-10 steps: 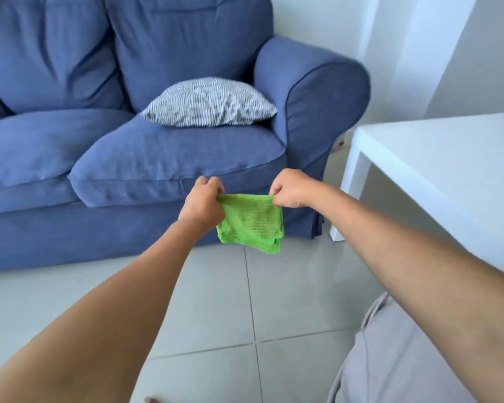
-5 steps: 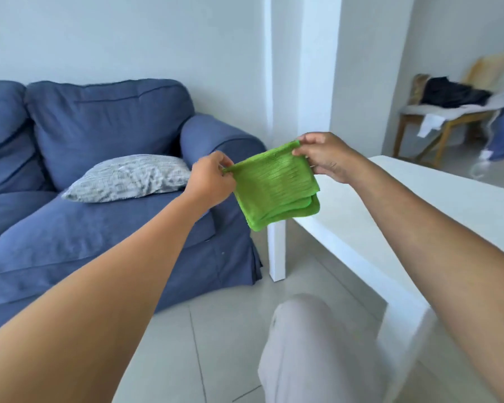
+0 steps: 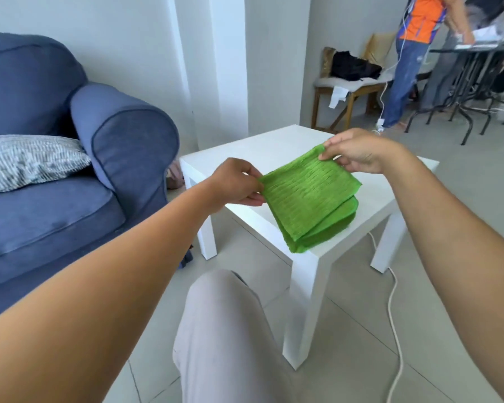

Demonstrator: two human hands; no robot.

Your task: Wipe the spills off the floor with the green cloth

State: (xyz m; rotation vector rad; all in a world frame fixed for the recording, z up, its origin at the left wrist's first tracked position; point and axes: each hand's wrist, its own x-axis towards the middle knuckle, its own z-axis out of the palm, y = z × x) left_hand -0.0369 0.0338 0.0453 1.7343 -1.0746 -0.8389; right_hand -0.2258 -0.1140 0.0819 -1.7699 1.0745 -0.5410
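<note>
A folded green cloth (image 3: 309, 196) hangs between both my hands over the near corner of a white side table (image 3: 262, 149). My left hand (image 3: 236, 184) pinches its left upper corner. My right hand (image 3: 358, 152) pinches its right upper corner, a little higher and further away. The cloth's lower folded edge droops down to the tabletop near the front corner; whether it touches is unclear. The grey tiled floor (image 3: 346, 330) lies below; I see no spill on it in this view.
A blue sofa (image 3: 70, 184) with a striped cushion (image 3: 26, 158) stands at left. My knee in grey trousers (image 3: 224, 330) is at the bottom centre. A white cable (image 3: 393, 315) runs on the floor by the table. A person (image 3: 413, 53), a bench and a dark table are at the back right.
My view has swung right from the sofa to the white table. Both hands have carried the cloth over the table corner and spread it wider.
</note>
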